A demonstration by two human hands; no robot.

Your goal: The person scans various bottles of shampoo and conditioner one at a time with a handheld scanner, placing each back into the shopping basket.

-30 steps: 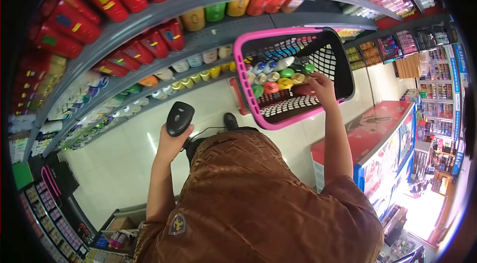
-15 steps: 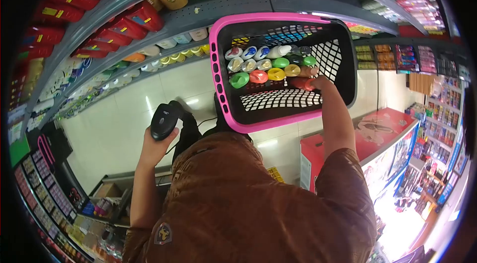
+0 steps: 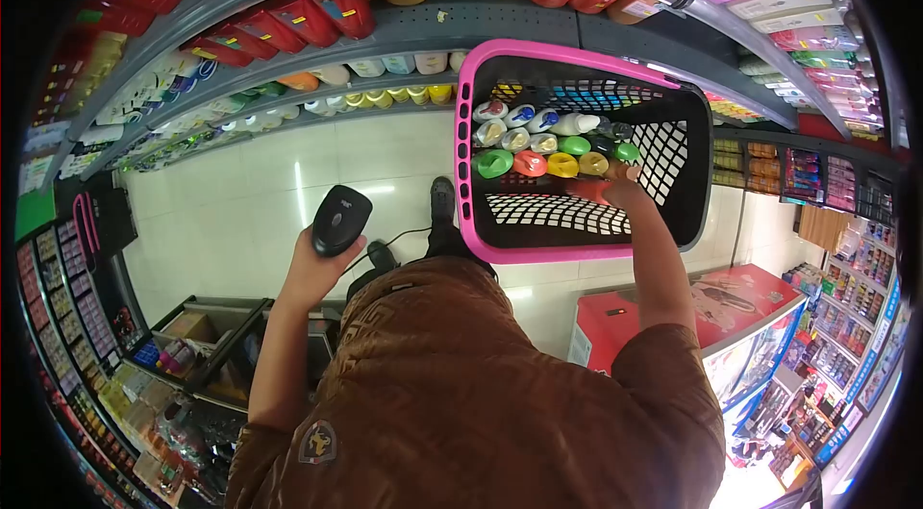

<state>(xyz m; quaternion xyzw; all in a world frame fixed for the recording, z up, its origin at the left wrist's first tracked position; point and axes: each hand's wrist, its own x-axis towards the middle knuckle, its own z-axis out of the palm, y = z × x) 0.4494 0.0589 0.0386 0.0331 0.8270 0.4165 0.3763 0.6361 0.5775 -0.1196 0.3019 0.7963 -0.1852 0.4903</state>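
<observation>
**Hand deep in the basket, scanner waiting at the side**

Since half a second ago the pink-rimmed basket (image 3: 462, 153) is sitting further toward the upper right of the frame, and the scanner (image 3: 340, 219) is riding a little higher and closer to the centre; the right hand is staying inside the basket, against the same row of caps.

Head view: the right hand (image 3: 611, 188) is reaching over the near rim and is lying among the bottles (image 3: 543, 142), which are lined up in two rows across the basket with their caps facing the camera, so their long axes are running away from the lens. The fingers are curling around something reddish at the right end of the nearer row; how tightly they are closing on it cannot be told, since the knuckles are hiding it. That row is stretching leftward from the fingertips, so the right hand is by far the nearer one. Below the hand, toward the near rim, the mesh floor (image 3: 553, 214) is lying bare, giving room to draw back; the black side wall is standing close on the right.

The left hand (image 3: 315, 271) is gripping the scanner's handle, fingers wrapped round it, left of centre, well apart from the basket, over pale floor tiles (image 3: 240, 211). Shelves (image 3: 288, 38) of goods are arching across the top.
</observation>
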